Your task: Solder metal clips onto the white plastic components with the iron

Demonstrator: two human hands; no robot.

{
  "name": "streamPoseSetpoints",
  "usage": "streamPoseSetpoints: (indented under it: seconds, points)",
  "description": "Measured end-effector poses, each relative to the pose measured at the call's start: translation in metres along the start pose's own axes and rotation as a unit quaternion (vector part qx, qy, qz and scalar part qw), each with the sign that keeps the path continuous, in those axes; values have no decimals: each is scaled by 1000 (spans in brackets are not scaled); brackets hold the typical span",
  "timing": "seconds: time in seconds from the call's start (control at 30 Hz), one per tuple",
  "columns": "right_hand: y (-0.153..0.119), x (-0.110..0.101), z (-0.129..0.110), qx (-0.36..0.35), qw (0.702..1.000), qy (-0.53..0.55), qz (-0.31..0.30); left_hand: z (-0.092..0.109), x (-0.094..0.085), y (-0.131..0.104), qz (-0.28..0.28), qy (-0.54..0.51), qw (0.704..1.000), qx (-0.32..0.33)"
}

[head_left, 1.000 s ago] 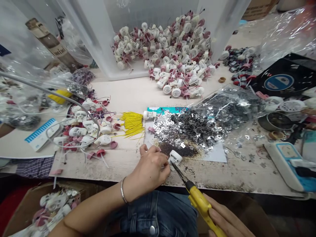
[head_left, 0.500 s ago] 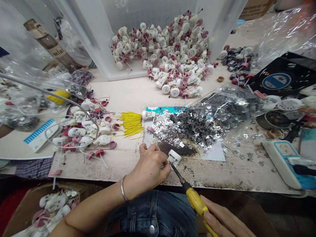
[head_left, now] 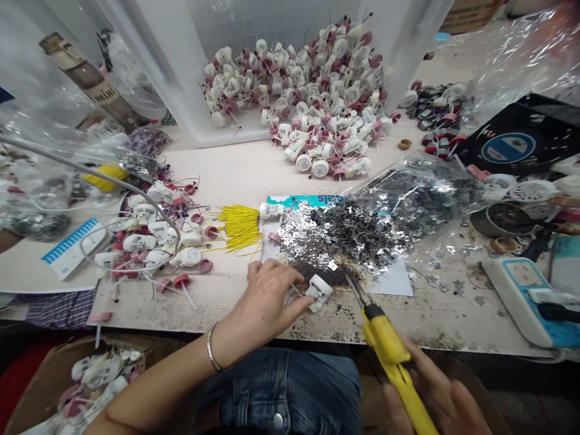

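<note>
My left hand (head_left: 272,299), with a bracelet on the wrist, rests near the table's front edge. Its thumb touches a small white plastic part (head_left: 319,292), and the fingers are spread around the part's left side. A thin wire shows between thumb and fingers. In my right hand (head_left: 430,386) is a yellow soldering iron (head_left: 389,350), slightly blurred, its tip over the dark granules (head_left: 326,273). The iron is apart from the white part. Behind it lies a pile of small silver and dark metal pieces (head_left: 353,232).
Yellow wires (head_left: 240,226) lie left of the metal pieces. White and pink parts (head_left: 154,235) spread further left, near a looping grey cable (head_left: 131,187). A clear bin (head_left: 181,115) of similar parts stands behind. A power strip (head_left: 521,302) sits at the right.
The soldering iron has lifted off the white part and moved right and up. My left fingers have opened from their pinch, with the thumb now against the part.
</note>
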State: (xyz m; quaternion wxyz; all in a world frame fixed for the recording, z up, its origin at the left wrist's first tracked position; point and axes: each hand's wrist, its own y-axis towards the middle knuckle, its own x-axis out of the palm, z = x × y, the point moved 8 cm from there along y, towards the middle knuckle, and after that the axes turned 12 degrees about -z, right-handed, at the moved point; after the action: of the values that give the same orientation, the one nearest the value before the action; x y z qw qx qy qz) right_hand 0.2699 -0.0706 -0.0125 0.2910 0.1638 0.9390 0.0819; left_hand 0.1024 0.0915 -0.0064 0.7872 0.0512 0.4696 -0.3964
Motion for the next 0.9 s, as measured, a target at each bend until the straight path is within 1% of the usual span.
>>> streamPoseSetpoints:
  seconds: [0.03, 0.07, 0.13, 0.17, 0.2, 0.27, 0.33, 0.4, 0.43, 0.47, 0.53, 0.57, 0.6, 0.63, 0.7, 0.8, 0.9]
  points:
    - [7, 5, -3, -34, 999, -10, 10, -3, -3, -1, 14, 1, 1000, 2]
    - [15, 11, -10, -88, 996, -17, 18, -5, -4, -1, 17, 3, 1000, 7]
    - [32, 22, -8, -96, 993, 0, 61, -5, 0, 0, -9, 8, 999, 31]
    - [41, 30, -8, -104, 992, 8, 70, -4, 4, 0, -27, 9, 999, 46]
    - [48, 38, -11, -131, 989, 2, 75, -2, 7, 0, -44, 7, 997, 60]
    - [62, 58, -15, -159, 987, -9, 28, 0, 9, 0, -57, -6, 996, 69]
    - [66, 69, -17, -172, 985, -15, 3, -5, 11, 0, -69, -35, 996, 47]
    - [63, 69, -19, -175, 984, -17, 12, -12, 13, 1, -77, -60, 995, 17]
    - [60, 69, -21, -176, 984, -18, 16, -16, 11, 2, -61, -61, 996, 9]
    - [57, 69, -22, -175, 984, -15, 17, -18, 9, 3, -34, -52, 998, 11]
    - [50, 71, -20, -159, 987, 7, 9, -17, 4, 3, 34, -10, 999, 37]
    - [48, 72, -18, -147, 989, 22, 4, -16, 3, 3, 54, 12, 997, 53]
    - [45, 72, -16, -135, 990, 36, 3, -14, 5, 3, 56, 29, 996, 67]
    - [42, 70, -13, -122, 991, 49, 10, -12, 8, 2, 45, 39, 995, 76]
    - [38, 67, -9, -104, 992, 66, 28, -11, 12, 1, 23, 42, 996, 74]
    - [36, 65, -8, -88, 992, 82, 28, -18, 11, 0, 8, 44, 999, 18]
    - [37, 71, -7, -73, 991, 112, -1, -28, 9, 7, -5, 69, 996, -55]
